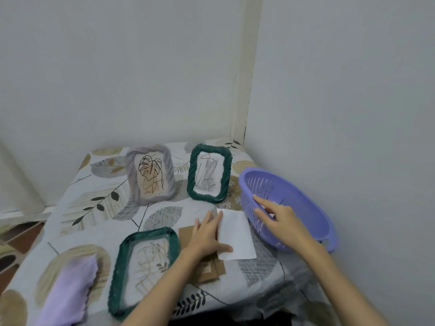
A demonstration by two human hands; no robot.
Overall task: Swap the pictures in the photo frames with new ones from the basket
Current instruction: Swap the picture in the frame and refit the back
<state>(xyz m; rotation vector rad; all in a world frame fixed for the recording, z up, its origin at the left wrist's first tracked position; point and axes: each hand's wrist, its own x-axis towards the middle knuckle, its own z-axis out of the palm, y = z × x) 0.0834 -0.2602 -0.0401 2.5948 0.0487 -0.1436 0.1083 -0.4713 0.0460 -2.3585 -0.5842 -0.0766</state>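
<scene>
A dark green frame [122, 274] lies flat near the table's front edge, with a line drawing showing in it. Beside it my left hand [207, 234] rests flat, fingers straight, on a white sheet [237, 236] that lies over a brown backing board [211, 271]. My right hand [275, 215] reaches over the rim of the purple basket [310, 208], fingers loosely extended; what they touch inside is unclear. At the back stand a grey frame [150, 175] with a leaf drawing and a second green frame [209, 172] with a scribble drawing.
A lilac cloth [68, 290] lies at the front left of the leaf-patterned tablecloth [98, 208]. Walls close the table in at the back and right. The basket sits tilted against the right wall.
</scene>
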